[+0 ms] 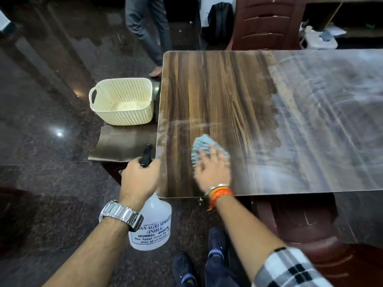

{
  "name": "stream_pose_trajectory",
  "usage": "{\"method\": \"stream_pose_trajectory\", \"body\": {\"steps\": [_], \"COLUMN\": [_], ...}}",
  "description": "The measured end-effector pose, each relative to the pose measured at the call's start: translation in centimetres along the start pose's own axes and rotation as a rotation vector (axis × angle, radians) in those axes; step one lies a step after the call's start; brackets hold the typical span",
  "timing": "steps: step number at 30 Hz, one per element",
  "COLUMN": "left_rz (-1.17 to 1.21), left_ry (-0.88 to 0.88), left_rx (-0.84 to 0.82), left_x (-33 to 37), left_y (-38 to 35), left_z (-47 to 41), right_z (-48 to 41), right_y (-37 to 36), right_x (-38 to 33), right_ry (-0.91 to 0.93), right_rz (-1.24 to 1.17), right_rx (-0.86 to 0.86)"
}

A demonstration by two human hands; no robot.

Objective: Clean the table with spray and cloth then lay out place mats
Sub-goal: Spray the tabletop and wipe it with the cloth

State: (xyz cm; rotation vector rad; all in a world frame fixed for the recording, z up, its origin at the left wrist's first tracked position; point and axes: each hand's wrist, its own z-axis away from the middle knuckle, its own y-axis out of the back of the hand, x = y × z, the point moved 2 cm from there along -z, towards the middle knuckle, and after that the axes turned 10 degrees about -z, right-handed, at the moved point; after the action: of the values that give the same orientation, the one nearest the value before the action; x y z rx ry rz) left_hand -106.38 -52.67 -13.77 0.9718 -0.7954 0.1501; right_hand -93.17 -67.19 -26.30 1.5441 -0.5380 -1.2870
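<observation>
My right hand (pixel 213 168) presses a light blue cloth (pixel 202 145) flat on the wood-grain table (pixel 217 90) near its front left corner; the hand is blurred by motion. My left hand (pixel 138 179) grips the black trigger head of a white spray bottle (pixel 152 224), held just off the table's left edge. The right half of the table is covered in streaky wet film; the left part shows dark, bare wood grain. Brown place mats (pixel 122 141) lie stacked on a low stand left of the table.
A cream perforated basket (pixel 122 100) sits on the mats. A dark red plastic chair (pixel 267 23) stands behind the table, and another (pixel 310 222) is tucked under its front edge. A person's legs (pixel 149 27) stand at the far left corner. A black backpack (pixel 219 19) leans behind.
</observation>
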Motion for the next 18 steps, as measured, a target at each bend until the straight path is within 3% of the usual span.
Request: {"method": "stream_pose_trajectory", "body": {"steps": [5,8,11,16,18], "left_rz": [0.006,-0.008,0.002,-0.015,-0.023], "left_ry": [0.001,0.021,0.057,0.085,0.099], "left_rx": [-0.009,-0.011,0.013,0.098,0.157], "left_x": [0.7,1.3,2.0,3.7,4.6], "left_y": [-0.4,-0.8,-1.1,-0.9,-0.6], "left_z": [-1.3,-2.6,-4.2,-6.7,-7.5], "right_z": [-4.7,-6.4,-9.3,-10.5,-9.3], "right_y": [6.4,5.8,2.5,-4.2,-5.3], "right_x": [11.4,9.7,3.2,-10.0,-12.2], "right_ry": [-0.521,-0.594,-0.320,0.271,0.451], "right_rz": [-0.028,-0.038,-0.027,0.038,0.033], "right_rx": [0.236,0.257,0.155,-0.212,-0.276]}}
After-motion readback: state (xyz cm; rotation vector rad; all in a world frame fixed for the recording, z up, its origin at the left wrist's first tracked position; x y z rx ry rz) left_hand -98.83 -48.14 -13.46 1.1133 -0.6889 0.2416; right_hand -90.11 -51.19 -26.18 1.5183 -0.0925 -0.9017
